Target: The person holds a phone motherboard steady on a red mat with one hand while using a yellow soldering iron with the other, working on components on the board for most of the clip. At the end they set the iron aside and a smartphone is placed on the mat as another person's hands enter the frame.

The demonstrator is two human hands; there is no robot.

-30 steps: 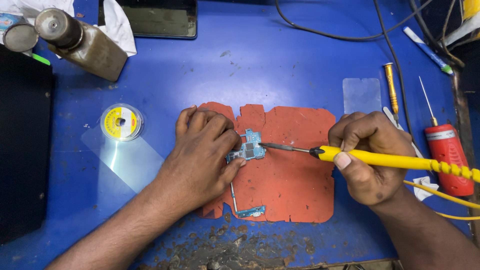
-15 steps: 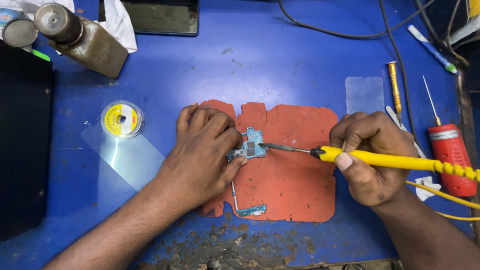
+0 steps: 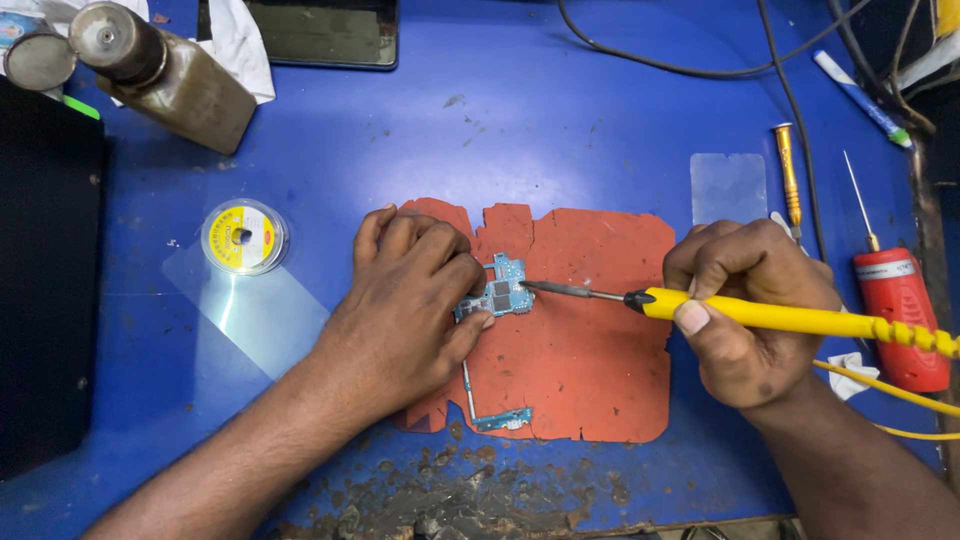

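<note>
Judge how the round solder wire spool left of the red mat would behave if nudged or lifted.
The solder wire spool lies flat on its face on the blue table, so it would probably slide rather than roll. Set on edge, its round rim would likely roll. It looks small, probably light to lift.

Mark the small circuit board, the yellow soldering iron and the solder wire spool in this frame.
small circuit board [image 3: 500, 293], head view: on its blue face beside the dark chips.
yellow soldering iron [image 3: 790, 318], head view: on the yellow handle past the right hand's fingers.
solder wire spool [image 3: 243, 236], head view: on the yellow label.
</note>
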